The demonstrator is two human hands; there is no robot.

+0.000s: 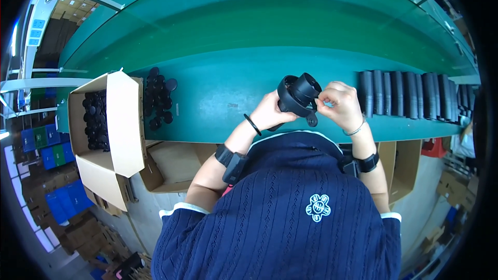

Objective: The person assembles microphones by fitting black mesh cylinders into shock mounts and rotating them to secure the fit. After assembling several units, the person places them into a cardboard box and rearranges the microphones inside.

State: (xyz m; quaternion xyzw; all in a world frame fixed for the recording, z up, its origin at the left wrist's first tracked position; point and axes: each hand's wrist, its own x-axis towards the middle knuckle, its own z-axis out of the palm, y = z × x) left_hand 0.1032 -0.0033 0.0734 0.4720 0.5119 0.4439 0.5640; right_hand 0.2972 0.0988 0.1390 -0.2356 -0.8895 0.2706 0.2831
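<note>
My left hand point(268, 112) is closed round a black plastic fitting point(296, 105) above the near part of the green table. The fitting has two round collars, and one open ring tilts up toward the right. Beneath it a small black rounded tab point(312, 120) sticks out. At the fitting's right edge my right hand point(340, 105) makes a pinch, thumb and forefinger pressed together. Whatever lies between those fingertips is too small to make out.
Loose black round caps point(160, 96) lie on the green table point(218, 88) at left. Beside them an open cardboard box point(124, 124) holds more. Black tubes point(399, 93) stand in a row at right. Another cardboard box point(179, 163) sits below the table's front edge.
</note>
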